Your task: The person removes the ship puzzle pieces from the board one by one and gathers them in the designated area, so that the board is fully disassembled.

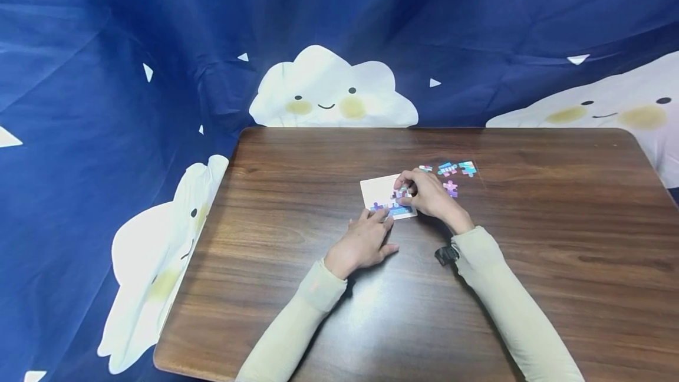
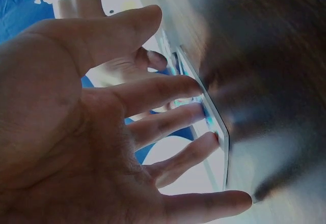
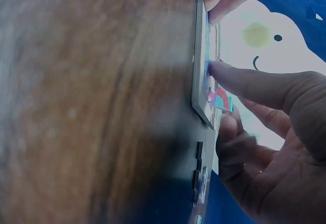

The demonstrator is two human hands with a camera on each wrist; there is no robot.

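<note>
A small white puzzle board (image 1: 374,188) lies on the table, with blue and purple pieces (image 1: 400,210) set along its near side. My left hand (image 1: 363,240) spreads over the near edge; in the left wrist view its straight fingers (image 2: 178,163) touch the board's rim (image 2: 225,152). Over the board's right part, my right hand (image 1: 432,196) pinches a puzzle piece (image 3: 223,100) coloured red and teal. The thumb (image 3: 254,84) presses down at the board's surface in the right wrist view. Fingers partly hide the piece in the head view.
Several loose puzzle pieces (image 1: 447,168) lie on the brown wooden table (image 1: 557,205) beyond and right of the right hand. A blue curtain (image 1: 339,10) with white clouds hangs behind and left of the table. A black strap (image 1: 447,254) shows at the right wrist.
</note>
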